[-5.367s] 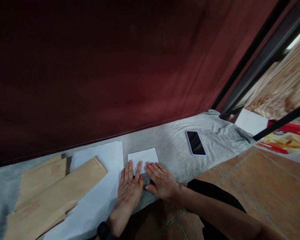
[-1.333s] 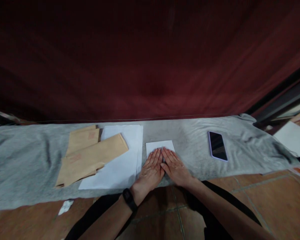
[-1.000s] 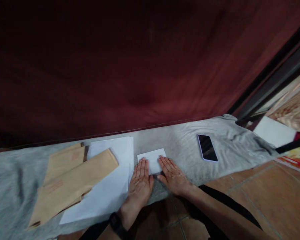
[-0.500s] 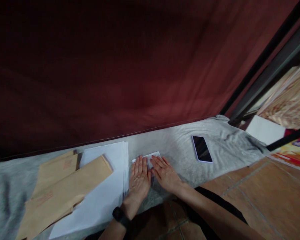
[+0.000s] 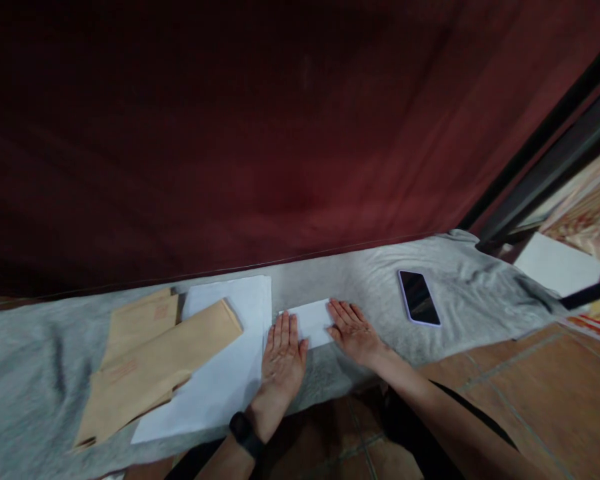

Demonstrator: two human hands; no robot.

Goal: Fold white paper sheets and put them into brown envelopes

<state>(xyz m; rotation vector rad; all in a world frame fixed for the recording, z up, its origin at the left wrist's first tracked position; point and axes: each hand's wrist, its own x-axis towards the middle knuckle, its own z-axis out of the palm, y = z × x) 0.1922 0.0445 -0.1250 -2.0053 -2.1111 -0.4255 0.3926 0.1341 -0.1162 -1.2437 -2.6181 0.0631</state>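
Note:
A small white rectangle of paper (image 5: 312, 323), seemingly folded, lies flat on the grey cloth (image 5: 310, 277). My left hand (image 5: 283, 357) rests flat over its left end, fingers stretched out and the thumb held apart. At the right end, my right hand (image 5: 356, 337) lies with its palm down and fingers extended. The middle of the paper shows between the two hands. Neither hand grips anything. Just left of my left hand is a stack of large white paper sheets (image 5: 230, 380), partly covered by brown paper envelopes (image 5: 165, 357).
A phone (image 5: 419, 298) with a light purple edge lies on the cloth to the right. Behind the cloth rises a dark red fabric wall (image 5: 280, 167). Dark metal bars (image 5: 545, 167) stand at the right. Brown floor tiles (image 5: 520, 373) show below the cloth's front edge.
My hands have moved apart, left and right along the small paper, uncovering its middle. The whole view has shifted slightly, so the surroundings sit further right.

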